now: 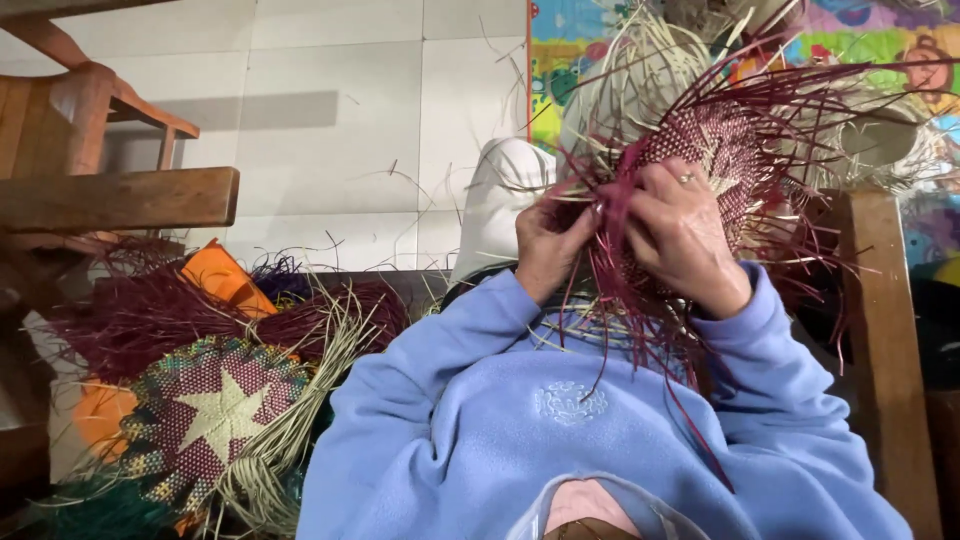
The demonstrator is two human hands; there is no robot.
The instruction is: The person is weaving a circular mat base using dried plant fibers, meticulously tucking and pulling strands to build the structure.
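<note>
Both hands, left hand [550, 240] and right hand [680, 235], are closed on maroon strands of a half-woven straw piece [715, 150] held at chest height; strands should be kept taut and crossed tightly.

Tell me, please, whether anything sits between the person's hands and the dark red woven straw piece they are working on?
Nothing visible does. The left hand and the right hand both grip the dark red woven straw piece directly, fingers among its loose strands, which hang over the blue fleece sleeves.
</note>
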